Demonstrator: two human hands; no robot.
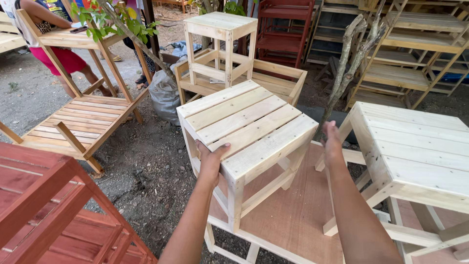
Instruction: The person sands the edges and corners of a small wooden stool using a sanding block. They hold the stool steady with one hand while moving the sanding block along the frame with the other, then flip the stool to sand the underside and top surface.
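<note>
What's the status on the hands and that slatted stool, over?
Left hand gripping stool at its near edge. Right hand open beside its far side. Second stool close on the right.

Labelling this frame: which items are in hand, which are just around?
In hand:
- slatted stool, left hand gripping its edge
- right hand open beside it
- plywood board it stands on

Just around:
- second stool
- stacked stool
- red rack
- grey sack
</note>
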